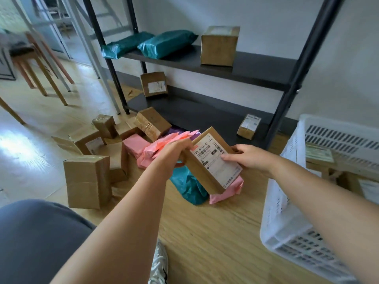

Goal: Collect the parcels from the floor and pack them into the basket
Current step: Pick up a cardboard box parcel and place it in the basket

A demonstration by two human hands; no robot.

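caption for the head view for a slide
Left hand and right hand hold a labelled box over parcels piled on the floor, white basket at right.

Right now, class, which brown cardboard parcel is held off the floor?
The flat brown cardboard box with the white barcode label, gripped between the left hand and right hand; the others lie untouched.

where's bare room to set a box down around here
Bare floor: left of the basket, nearer than the pile of parcels. The lower shelf is open between its two small boxes; the upper shelf is free right of the big box. Crowded: the pile below the held box.
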